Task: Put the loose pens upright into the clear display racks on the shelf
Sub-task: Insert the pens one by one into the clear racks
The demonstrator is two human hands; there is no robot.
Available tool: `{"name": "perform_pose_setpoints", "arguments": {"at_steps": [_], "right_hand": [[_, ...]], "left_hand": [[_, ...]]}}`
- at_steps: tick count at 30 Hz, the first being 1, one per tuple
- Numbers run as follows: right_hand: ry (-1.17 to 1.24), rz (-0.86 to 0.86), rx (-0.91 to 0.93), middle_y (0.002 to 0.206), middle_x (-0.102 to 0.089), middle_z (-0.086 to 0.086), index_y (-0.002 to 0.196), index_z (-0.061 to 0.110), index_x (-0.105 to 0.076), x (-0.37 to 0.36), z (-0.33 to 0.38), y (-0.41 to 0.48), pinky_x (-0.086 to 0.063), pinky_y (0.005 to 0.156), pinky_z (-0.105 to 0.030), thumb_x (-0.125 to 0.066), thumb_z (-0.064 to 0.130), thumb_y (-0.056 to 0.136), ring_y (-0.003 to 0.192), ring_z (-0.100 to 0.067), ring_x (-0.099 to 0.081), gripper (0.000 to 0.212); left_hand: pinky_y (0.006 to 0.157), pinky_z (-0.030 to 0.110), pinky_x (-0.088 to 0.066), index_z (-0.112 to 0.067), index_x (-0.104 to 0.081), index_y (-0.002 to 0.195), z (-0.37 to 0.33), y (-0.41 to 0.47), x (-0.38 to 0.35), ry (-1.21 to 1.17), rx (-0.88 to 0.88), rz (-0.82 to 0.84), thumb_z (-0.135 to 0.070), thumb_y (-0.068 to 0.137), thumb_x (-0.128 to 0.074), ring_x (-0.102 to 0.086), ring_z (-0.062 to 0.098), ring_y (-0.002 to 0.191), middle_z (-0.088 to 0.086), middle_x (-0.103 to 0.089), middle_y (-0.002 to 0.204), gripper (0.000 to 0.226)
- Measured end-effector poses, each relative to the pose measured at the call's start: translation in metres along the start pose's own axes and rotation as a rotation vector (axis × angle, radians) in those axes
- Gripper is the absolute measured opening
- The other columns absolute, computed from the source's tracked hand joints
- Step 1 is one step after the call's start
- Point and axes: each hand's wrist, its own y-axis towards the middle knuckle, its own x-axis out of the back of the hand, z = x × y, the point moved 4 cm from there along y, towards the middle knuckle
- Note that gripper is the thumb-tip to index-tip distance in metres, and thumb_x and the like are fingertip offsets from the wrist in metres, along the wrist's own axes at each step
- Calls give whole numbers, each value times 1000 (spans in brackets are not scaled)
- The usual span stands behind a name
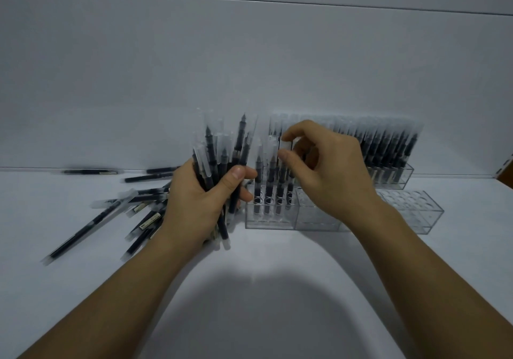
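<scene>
Carrier: the white shelf (277, 275) is flat, with a plain white wall along its back edge.
Left hand: your left hand (200, 200) is wrapped round a bundle of dark pens with clear caps (219, 150). The caps point up and fan unevenly, and the bundle is held just left of the racks.
Right hand: your right hand (333, 170) pinches a single dark pen with a clear cap (286, 147) at the cap, between thumb and forefinger. The other fingers curl loosely behind.
Pen in hand: it is upright, its long axis near vertical and its lower end at the front rack. Blur prevents telling whether it is seated.
Front rack: a clear plastic rack with round holes (266, 224) stands mid-shelf, directly below your right hand. A few pens stand in it and its front holes are open.
Neighbouring racks: a second clear rack (316, 220) stands against its right side. A third clear rack (413, 214) stands nearer the right edge. Both appear unfilled.
Back row: a full clear rack (394, 175) sits at the back edge, packed with upright pens.
Remaining stock: loose dark pens (105, 220) lie flat toward the left edge, pointing various ways.
Deciding relation: the open holes lie just right of the bundle and beneath your right hand, so that hand is the nearer. Each pen must pass rightward, then go down along its own axis.
Judgement: much filling remains, and a tilted entry is likely to catch a hole's rim.
</scene>
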Motion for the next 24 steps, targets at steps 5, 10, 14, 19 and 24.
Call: {"name": "perform_pose_setpoints", "arguments": {"at_steps": [5,10,14,19,24], "right_hand": [[246,-98,-63,74,-62,5,108,18,-70,1,7,-2,-44,60,-19,-69,24,99,60,-14,-56,11],[502,-11,-145,82,-69,0,108,15,-73,-8,15,-4,-50,56,-27,-76,20,94,60,-31,-58,16],[689,32,-230,84,-71,-8,102,11,-73,-10,15,-3,-47,47,-26,-74,8,94,47,-26,-53,9],[851,-56,-334,89,-77,-4,113,11,-72,0,6,1,-53,57,-24,-66,6,98,73,-16,-71,17],[862,-158,-351,88,-72,-12,123,14,-65,13,-7,7,-60,68,-32,-64,6,99,85,-24,-72,26]], "left_hand": [[69,37,-63,-5,-69,106,0,-1,-2,-9,43,54,-26,88,-63,-74,19,71,4,-78,92,28],[64,32,-61,-18,-68,107,-6,-4,-9,-12,-10,154,-26,85,-66,-74,24,69,6,-78,91,24],[63,33,-60,-14,-68,109,-6,-4,-9,-19,-12,161,-23,87,-65,-75,27,71,6,-78,93,24],[68,43,-64,-7,-69,105,-5,-3,-7,-55,14,94,-20,87,-64,-77,26,77,11,-77,93,23],[66,33,-62,-11,-69,103,1,-2,-2,-76,64,4,-22,86,-66,-74,22,72,12,-75,79,20]]}}
